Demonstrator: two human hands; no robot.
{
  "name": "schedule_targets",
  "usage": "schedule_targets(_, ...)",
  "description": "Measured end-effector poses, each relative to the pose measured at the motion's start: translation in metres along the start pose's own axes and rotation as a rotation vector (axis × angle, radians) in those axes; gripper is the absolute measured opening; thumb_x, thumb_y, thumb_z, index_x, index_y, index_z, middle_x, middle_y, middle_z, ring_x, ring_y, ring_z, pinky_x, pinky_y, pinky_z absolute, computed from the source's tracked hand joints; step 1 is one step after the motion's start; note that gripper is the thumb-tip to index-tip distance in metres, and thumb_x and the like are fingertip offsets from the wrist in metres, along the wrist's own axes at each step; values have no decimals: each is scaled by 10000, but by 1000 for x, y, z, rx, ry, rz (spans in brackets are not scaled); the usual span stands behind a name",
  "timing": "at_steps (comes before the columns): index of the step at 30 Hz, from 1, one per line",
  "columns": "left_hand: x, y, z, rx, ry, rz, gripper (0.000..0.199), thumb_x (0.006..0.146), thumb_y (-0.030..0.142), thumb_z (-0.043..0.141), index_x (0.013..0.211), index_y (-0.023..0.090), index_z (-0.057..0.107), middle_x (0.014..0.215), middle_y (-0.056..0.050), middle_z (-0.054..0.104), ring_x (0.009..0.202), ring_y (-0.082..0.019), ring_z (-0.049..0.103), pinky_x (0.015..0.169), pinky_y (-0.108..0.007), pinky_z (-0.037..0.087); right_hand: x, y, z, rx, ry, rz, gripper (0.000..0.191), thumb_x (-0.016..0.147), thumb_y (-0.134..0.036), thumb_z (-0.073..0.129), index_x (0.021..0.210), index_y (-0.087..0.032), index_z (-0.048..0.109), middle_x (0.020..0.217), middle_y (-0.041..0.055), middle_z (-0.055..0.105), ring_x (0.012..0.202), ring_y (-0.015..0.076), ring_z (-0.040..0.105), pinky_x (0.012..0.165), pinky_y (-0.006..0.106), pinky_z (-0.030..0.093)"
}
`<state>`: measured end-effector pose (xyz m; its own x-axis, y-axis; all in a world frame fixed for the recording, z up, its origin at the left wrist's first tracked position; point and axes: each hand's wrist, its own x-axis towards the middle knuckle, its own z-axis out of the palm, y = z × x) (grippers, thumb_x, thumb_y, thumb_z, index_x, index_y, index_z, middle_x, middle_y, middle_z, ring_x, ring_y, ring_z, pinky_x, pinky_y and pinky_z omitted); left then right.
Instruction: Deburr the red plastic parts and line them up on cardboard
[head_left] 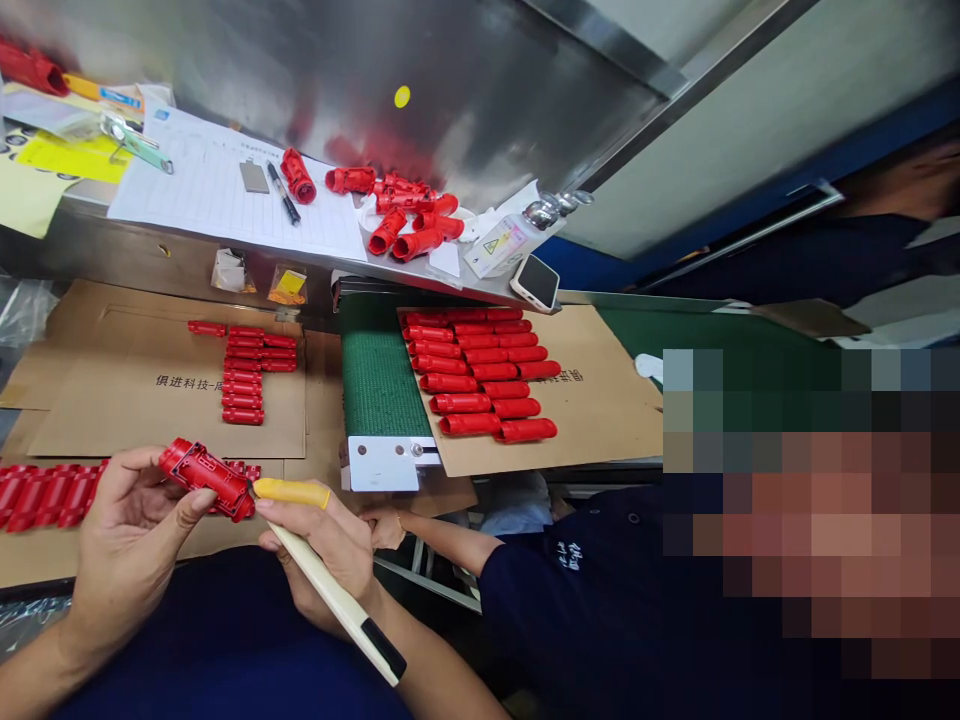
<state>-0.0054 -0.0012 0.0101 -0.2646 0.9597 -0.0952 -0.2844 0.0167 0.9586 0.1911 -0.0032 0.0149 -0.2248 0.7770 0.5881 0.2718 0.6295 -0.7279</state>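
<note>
My left hand (139,545) holds a red plastic cylindrical part (208,478) between thumb and fingers, tilted down to the right. In my right hand (330,545) is a cream-coloured pen-like tool (334,590) with a black end; its tip meets the right end of the red part. A yellow cover (292,492) sits on one finger of that hand. Red parts (52,495) lie in a row behind my left hand, and smaller red pieces (242,388) rest on the cardboard (135,400) beyond.
More red parts (480,375) lie in rows on cardboard (607,400) over a green conveyor (379,370). The metal shelf holds red parts, paper (202,190), a pen, a bottle (499,245) and a phone (535,282). A person (570,590) stands at the right.
</note>
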Motion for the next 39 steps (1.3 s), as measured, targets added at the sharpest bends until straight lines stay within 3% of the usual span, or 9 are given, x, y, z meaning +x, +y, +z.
schedule_targets(12,1,-9,-1,-65,46,41,362,768,242,989,1004,254,714,937,46,809,806,-110,780,803,-142,651,-4,-7,2,-22,52,120,146,1076,-278,662,1168,-197,741,1053,108,866,996,229,846,896,328,707)
schedule_targets(17,-2,-8,-1,10,82,121,399,733,233,1004,1006,242,713,925,44,804,809,-108,774,803,-124,635,-4,-2,0,63,-27,215,151,1077,-298,666,1179,-189,692,1084,116,859,1070,232,838,945,344,696)
schedule_targets(20,2,-7,0,-13,72,36,409,722,278,1015,1002,235,720,948,20,822,802,-126,780,775,-153,650,-2,8,-2,-35,-85,15,159,1076,-187,632,1228,-167,674,1061,132,846,1043,238,837,943,378,700)
schedule_targets(24,9,-3,6,-130,33,-235,458,710,361,1025,1016,229,711,899,0,819,718,-145,771,672,-203,664,0,19,-4,-166,-134,-258,214,1060,-107,630,1271,-99,667,1066,201,829,1016,268,830,959,440,697)
schedule_targets(26,10,0,8,-154,-1,-312,463,719,377,1021,1033,226,715,874,-8,813,692,-155,767,629,-218,662,0,20,-4,-79,-142,-161,183,1060,-126,642,1237,-122,687,1077,196,831,1036,266,826,923,420,705)
schedule_targets(30,7,0,6,-157,-29,-257,440,721,358,1021,1047,239,750,914,-23,833,733,-172,789,656,-234,682,1,20,1,434,17,432,145,1075,-344,687,1105,-205,714,931,79,845,767,185,822,717,320,711)
schedule_targets(32,6,-2,4,-149,-27,-202,411,730,336,1018,1049,254,772,949,-15,839,773,-155,792,716,-218,685,2,17,1,630,86,600,242,1032,-449,747,1073,-211,724,888,60,844,705,173,808,696,313,706)
schedule_targets(35,5,-4,0,-131,-35,-144,375,755,315,1003,1063,282,792,983,-1,845,817,-143,793,763,-205,683,3,9,-3,593,60,584,220,1014,-430,775,1091,-224,772,970,80,855,807,186,825,780,338,707)
schedule_targets(39,5,-3,-2,-108,-43,-109,350,785,300,984,1078,298,792,992,12,841,834,-127,789,786,-173,667,5,-4,-11,232,-12,297,114,1009,-237,751,1111,-225,801,1068,105,851,1002,223,811,898,374,690)
